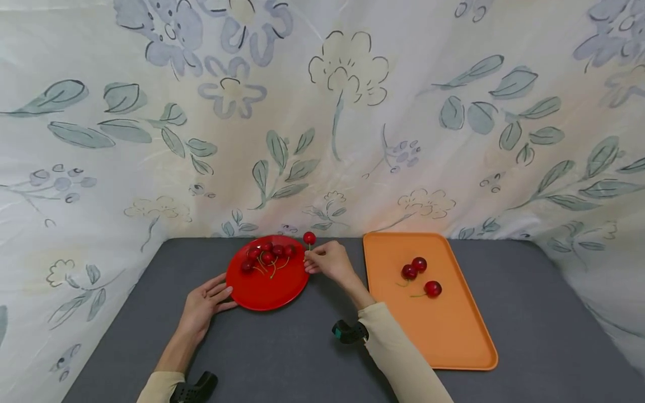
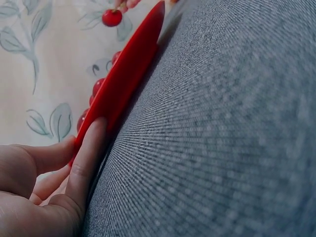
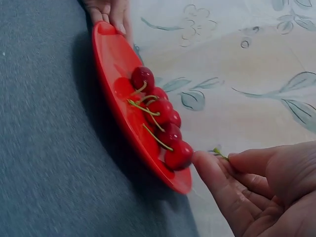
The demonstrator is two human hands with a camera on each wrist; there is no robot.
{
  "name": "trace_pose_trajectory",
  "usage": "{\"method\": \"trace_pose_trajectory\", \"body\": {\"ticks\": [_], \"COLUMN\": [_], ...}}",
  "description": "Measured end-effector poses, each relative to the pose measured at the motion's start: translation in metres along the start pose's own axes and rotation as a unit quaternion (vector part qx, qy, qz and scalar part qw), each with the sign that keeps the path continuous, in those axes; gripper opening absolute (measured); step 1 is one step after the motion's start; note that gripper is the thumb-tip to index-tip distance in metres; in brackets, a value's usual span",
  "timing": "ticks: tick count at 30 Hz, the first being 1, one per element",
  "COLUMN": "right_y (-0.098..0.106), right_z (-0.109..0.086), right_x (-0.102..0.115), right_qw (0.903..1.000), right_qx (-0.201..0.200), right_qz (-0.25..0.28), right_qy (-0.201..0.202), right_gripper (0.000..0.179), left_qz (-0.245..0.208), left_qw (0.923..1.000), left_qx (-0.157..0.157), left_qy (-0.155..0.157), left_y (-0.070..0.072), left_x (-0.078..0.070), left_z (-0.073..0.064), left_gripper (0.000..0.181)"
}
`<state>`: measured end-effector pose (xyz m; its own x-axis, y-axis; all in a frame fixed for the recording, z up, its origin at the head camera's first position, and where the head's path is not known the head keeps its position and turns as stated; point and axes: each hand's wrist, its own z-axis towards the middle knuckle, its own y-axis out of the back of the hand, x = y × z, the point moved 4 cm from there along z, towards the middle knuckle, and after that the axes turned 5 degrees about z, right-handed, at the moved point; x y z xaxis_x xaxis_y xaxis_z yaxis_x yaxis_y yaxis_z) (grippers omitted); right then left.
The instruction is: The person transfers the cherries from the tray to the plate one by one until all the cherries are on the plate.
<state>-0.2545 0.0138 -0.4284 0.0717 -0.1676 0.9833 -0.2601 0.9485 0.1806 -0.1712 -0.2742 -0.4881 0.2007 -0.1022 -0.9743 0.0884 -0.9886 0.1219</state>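
Observation:
At its left edge, the red plate [image 1: 269,294] is held by my left hand [image 1: 199,308]; in the left wrist view the fingers [image 2: 89,158] pinch its rim. Several dark red cherries [image 1: 267,257] with green stems lie grouped toward the plate's back. Beside the plate's right rim, my right hand [image 1: 330,260] pinches a cherry by its stem [image 3: 220,154]. That cherry [image 1: 309,238] sits above the fingertips in the head view, and the left wrist view shows the same held cherry [image 2: 112,18] off the plate.
An orange rectangular tray [image 1: 443,341] lies right of the plate, with a pair of cherries [image 1: 414,268] and a single cherry [image 1: 432,289] on it. Dark grey cloth [image 1: 272,358] covers the table. A floral curtain [image 1: 282,112] hangs right behind the table's back edge.

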Motion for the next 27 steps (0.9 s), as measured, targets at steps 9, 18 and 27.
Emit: {"method": "trace_pose_trajectory", "body": {"ticks": [9,18,27], "right_y": [-0.026,-0.047,-0.064], "right_z": [0.003,0.005,0.010], "right_x": [-0.009,-0.011,-0.013], "right_qw": [0.9989,0.9967,0.9902], "right_qx": [0.044,0.073,0.089], "right_qz": [0.006,-0.013,-0.068], "right_qy": [-0.012,-0.031,-0.083], "right_gripper": [0.020,0.022,0.025], "left_qz": [-0.010,-0.010,-0.008], "left_qw": [1.0000,0.9999,0.9999], "left_qx": [0.000,0.002,0.004], "left_qy": [0.002,0.002,0.010], "left_y": [0.001,0.002,0.003], "left_x": [0.000,-0.003,-0.005], "left_z": [0.002,0.002,0.002], "left_gripper": [0.057,0.055,0.055]}}
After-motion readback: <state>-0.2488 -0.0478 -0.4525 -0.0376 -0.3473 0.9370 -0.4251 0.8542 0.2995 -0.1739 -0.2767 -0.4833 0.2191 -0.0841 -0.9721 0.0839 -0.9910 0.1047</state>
